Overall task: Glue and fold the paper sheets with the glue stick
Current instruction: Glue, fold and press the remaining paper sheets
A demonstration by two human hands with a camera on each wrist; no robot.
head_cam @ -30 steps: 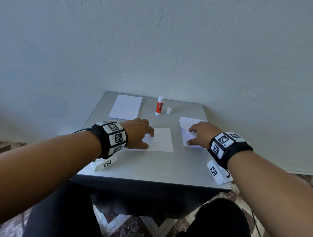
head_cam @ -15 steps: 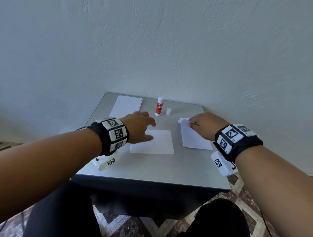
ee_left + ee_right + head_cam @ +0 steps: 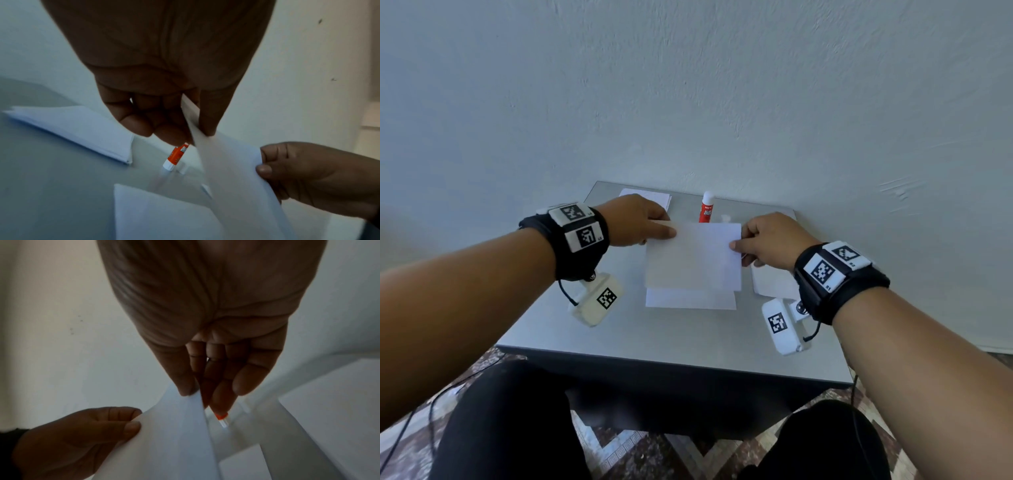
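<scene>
Left hand and right hand now pinch sheet, lifted off table; ready to lay over second sheet.

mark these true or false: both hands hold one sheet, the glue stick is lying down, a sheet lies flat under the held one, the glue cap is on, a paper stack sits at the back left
1. Both hands hold one sheet: true. The left hand and right hand pinch the held sheet at opposite edges.
2. The glue stick is lying down: false, it stands upright.
3. A flat sheet lies under it: true.
4. The cap is on: false, the cap sits beside the stick.
5. A paper stack sits back left: true.
</scene>
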